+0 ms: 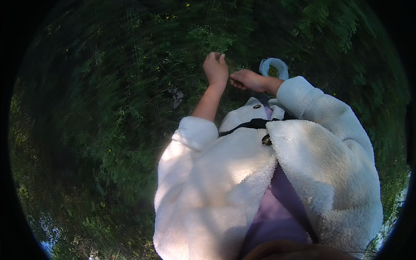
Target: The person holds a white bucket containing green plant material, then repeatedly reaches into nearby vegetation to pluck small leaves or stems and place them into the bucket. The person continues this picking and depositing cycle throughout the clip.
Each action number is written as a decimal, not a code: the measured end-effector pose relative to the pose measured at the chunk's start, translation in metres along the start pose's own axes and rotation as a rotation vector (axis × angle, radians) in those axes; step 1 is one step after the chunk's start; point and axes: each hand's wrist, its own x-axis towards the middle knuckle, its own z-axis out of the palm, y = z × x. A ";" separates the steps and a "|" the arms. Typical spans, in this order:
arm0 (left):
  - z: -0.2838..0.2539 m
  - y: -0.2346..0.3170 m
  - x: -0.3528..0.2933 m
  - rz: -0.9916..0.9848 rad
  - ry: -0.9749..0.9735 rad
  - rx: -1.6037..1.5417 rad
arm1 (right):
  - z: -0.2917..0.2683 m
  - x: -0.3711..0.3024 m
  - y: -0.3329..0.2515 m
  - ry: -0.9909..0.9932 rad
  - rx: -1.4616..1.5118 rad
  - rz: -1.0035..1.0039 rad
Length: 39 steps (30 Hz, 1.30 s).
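Note:
My left hand (216, 68) is raised in front of me among the green plants, its fingers curled closed at the base of a feathery green sprig (212, 42). The stem seems to lie in those fingers. Close by on the right, my right hand (245, 79) is turned toward the left one, with thumb and fingertips pressed together. Whatever that pinch holds is too small to make out. The hands are near each other but apart. Just behind my right wrist shows a pale bluish-white ring-shaped rim (281, 67), with yellow-green inside it; my arm and sleeve hide the rest.
Dense green weeds (117, 112) surround me on the left, ahead and on the right, with small yellow flowers (187, 4) among them. A greyish patch (177, 98) lies below my left hand. My fleecy white jacket (208, 169) with rolled cuffs fills the lower middle.

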 end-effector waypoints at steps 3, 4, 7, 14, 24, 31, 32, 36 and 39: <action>-0.002 -0.007 -0.001 -0.009 0.005 0.008 | 0.001 -0.011 0.001 -0.007 0.061 0.088; -0.003 -0.010 -0.001 -0.020 -0.046 0.008 | 0.000 -0.015 0.000 0.004 0.035 0.044; -0.008 -0.021 0.012 -0.120 -0.197 -0.015 | -0.003 -0.023 -0.004 0.057 -0.052 0.007; -0.033 -0.091 0.034 0.142 -0.401 0.945 | 0.000 -0.040 -0.015 -0.043 -0.066 0.016; -0.025 -0.050 0.001 -0.796 -0.986 -0.784 | 0.003 -0.061 -0.015 0.168 0.006 -0.032; -0.024 0.034 -0.019 -0.612 -1.153 -1.240 | 0.005 -0.062 -0.009 0.199 -0.101 -0.037; -0.024 0.041 -0.019 -0.601 -1.220 -1.244 | 0.008 -0.062 -0.007 0.150 -0.141 -0.102; -0.026 0.057 -0.022 -0.550 -0.981 -1.285 | 0.009 -0.062 -0.007 -0.011 -0.001 0.000; -0.027 0.070 -0.026 -0.446 -0.803 -1.262 | 0.006 -0.061 -0.010 0.059 0.080 -0.110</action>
